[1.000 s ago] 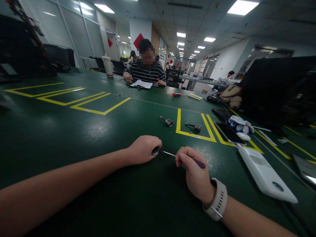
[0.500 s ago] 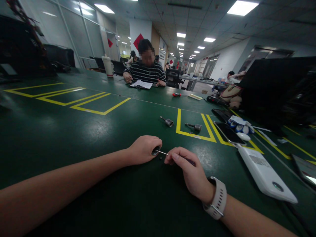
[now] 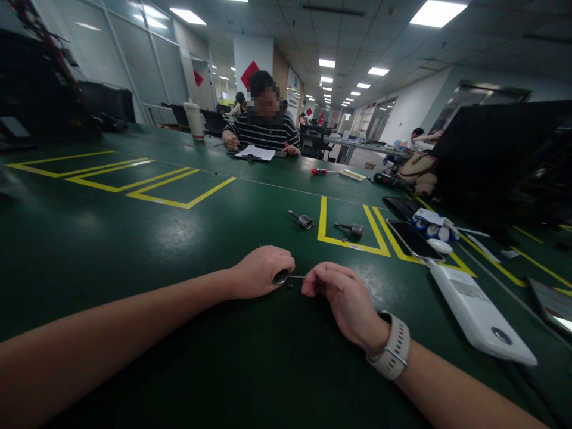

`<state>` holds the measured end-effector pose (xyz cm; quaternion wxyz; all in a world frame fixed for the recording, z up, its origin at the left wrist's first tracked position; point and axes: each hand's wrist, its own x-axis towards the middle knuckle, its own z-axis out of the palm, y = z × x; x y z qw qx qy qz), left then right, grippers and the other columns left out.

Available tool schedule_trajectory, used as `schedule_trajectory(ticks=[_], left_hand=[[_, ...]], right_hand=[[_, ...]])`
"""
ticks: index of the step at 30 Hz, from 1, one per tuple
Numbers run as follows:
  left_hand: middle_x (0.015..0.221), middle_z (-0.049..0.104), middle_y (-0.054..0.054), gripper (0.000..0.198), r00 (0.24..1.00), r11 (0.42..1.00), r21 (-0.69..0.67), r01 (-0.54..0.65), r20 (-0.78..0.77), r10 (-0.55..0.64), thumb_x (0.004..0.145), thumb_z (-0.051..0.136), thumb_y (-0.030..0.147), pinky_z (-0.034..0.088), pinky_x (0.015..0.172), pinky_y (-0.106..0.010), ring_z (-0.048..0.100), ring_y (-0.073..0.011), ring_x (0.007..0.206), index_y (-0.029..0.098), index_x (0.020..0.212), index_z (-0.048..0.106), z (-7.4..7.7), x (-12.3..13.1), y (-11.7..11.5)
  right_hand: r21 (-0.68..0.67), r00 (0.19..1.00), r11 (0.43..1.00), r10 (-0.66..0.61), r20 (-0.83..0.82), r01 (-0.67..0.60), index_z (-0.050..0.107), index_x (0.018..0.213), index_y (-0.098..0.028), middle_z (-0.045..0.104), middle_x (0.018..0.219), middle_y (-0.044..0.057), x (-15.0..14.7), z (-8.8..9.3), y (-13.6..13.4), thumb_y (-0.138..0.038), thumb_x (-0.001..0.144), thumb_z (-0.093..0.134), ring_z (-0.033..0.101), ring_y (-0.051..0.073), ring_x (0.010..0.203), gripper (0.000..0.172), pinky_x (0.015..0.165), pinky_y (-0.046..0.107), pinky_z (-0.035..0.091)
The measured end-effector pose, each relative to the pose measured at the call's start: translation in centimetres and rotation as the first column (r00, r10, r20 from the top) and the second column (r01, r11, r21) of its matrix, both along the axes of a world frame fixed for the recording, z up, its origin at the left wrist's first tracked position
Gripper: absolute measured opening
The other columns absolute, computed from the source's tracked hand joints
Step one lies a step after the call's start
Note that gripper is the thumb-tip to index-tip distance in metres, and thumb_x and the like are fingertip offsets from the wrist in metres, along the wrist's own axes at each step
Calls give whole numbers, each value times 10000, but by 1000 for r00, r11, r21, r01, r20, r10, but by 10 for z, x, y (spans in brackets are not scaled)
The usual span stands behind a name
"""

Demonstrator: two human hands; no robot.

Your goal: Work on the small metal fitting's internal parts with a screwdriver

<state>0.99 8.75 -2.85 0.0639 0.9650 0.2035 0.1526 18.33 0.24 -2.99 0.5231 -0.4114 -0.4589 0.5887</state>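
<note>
My left hand (image 3: 263, 271) is wrapped round a metal hole saw (image 3: 280, 276), its round open end facing right; the rest is hidden in the fist. My right hand (image 3: 337, 292) is closed on a small screwdriver, whose thin metal shaft (image 3: 297, 276) reaches left into the cup's mouth. Its handle is hidden by the fingers. Just below the shaft a tiny nut-like part (image 3: 290, 285) lies on the green table. Farther out lie two similar hole saws with shanks, one (image 3: 305, 221) left of the yellow tape and another (image 3: 357, 230) inside the taped box.
Across the table a person in a striped top (image 3: 263, 131) sits behind a clipboard (image 3: 255, 153). A red-handled screwdriver (image 3: 320, 171) lies far ahead. To the right are a phone (image 3: 413, 240), a white mouse-like object (image 3: 440, 246) and a long white device (image 3: 482, 316). A paper cup (image 3: 195, 122) stands far left.
My right hand has turned and its fingers have shifted slightly on the screwdriver, hiding the dark handle. The shaft now lies more level. My left hand stays nearly in place.
</note>
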Motion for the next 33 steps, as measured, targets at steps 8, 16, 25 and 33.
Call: schedule_trajectory(ticks=[8, 16, 25, 33], left_hand=[[687, 546, -1, 56, 998, 998, -10, -54, -21, 54, 730, 514, 109, 363, 572, -223, 506, -120, 633, 154, 701, 530, -2, 1, 1], [716, 570, -8, 63, 992, 994, -37, -104, -75, 101, 707, 535, 96, 385, 604, -233, 527, -135, 675, 159, 712, 542, 2, 2, -2], [750, 563, -20, 82, 967, 968, -5, -250, 47, 250, 817, 487, 216, 414, 627, -275, 522, -147, 682, 158, 779, 530, -4, -1, 0], [904, 544, -50, 110, 942, 954, -45, -295, 154, 298, 803, 524, 216, 432, 702, -310, 502, -170, 805, 156, 892, 497, -2, 1, 0]], right_hand=[[74, 996, 996, -47, 81, 41, 634, 659, -167, 602, 626, 10, -1, -6, -4, -257, 800, 523, 530, 140, 634, 201, 640, 288, 394], [117, 988, 985, -137, 73, 128, 599, 604, -175, 549, 552, -17, 2, -8, -3, -242, 781, 506, 495, 118, 555, 211, 570, 261, 374], [206, 892, 901, -417, 176, 381, 489, 504, -199, 427, 486, -39, 7, -11, 1, -347, 817, 522, 382, 110, 484, 348, 466, 250, 292], [250, 805, 832, -548, 230, 495, 459, 499, -201, 390, 462, -56, 11, -11, 5, -329, 824, 511, 359, 101, 461, 353, 471, 256, 275]])
